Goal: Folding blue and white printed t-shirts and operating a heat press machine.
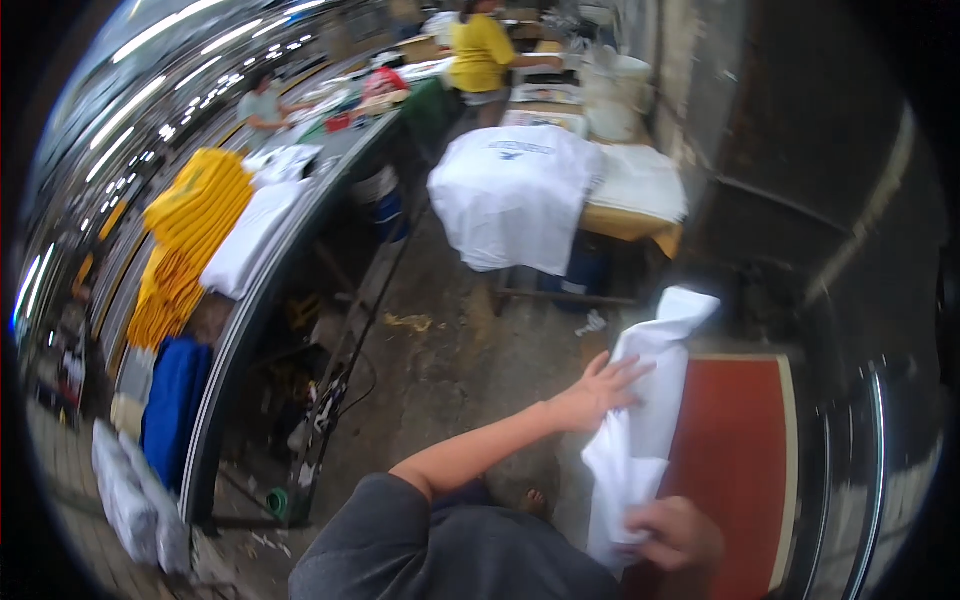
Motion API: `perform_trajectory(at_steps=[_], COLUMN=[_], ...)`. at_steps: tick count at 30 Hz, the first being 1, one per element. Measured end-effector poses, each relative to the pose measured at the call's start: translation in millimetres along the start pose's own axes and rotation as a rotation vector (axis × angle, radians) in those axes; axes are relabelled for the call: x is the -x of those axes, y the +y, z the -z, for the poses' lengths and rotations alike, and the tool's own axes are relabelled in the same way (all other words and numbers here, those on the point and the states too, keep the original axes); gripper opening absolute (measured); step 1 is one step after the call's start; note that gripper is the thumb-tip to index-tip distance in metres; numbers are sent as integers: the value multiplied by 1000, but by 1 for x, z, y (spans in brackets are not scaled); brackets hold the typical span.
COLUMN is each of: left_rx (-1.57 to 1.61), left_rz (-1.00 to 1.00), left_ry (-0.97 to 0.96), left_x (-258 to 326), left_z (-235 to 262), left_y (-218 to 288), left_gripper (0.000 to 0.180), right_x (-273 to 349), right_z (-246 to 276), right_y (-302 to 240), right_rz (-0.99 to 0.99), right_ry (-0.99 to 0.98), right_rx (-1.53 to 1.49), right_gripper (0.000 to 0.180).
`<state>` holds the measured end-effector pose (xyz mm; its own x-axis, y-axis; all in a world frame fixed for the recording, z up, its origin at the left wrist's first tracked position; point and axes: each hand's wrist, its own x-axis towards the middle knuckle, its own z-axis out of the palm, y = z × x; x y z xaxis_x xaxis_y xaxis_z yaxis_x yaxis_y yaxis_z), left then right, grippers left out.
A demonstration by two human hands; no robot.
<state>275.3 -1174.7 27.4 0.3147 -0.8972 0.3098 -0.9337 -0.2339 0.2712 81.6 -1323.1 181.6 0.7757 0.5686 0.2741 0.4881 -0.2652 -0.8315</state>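
Observation:
A white cloth garment (658,368), loosely gathered into a long strip, lies along the left edge of a red board with a pale border (730,460). My left hand (600,392) rests on the garment's upper half, fingers spread. Closer to me, my right hand (672,538) is blurred by motion, its fingers closed on the near end of the same garment. The far end of the cloth sticks up past the board's far edge.
A printed white T-shirt (515,195) drapes over a stand ahead, beside a white bucket (615,95). On the left, a long table (270,265) carries folded yellow cloth (200,205) and white cloth (255,240). A person in yellow (482,55) works farther off.

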Motion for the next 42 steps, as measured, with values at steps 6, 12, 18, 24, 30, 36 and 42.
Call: perform_trajectory(at_steps=[6,12,18,24,30,36,42], left_rx=[212,-107,-331,-481,-723,-938,-1014], left_rz=[563,1166,1302,1406,1433,1465,1532], left_ry=[306,610,979,1276,1499,1644,1657], left_x=[117,274,414,545,590,613,606], left_z=[-1,66,169,263,322,356,374], left_y=[-64,-105,-136,-128,-141,-165,-242], left_gripper=[21,15,17,30,26,19,11], right_x=[-44,-186,-346,-501,-609,-735,-864], right_z=[26,15,-10,-80,-105,-113,-104], right_y=[-5,10,27,88,143,205,283], right_rz=[-56,-90,15,38,312,129,36], right_ry=[829,601,411,-413,-93,-55,82], right_rx=[-112,-90,-29,311,367,259,-156], right_gripper=[22,19,16,38,13,11,9])
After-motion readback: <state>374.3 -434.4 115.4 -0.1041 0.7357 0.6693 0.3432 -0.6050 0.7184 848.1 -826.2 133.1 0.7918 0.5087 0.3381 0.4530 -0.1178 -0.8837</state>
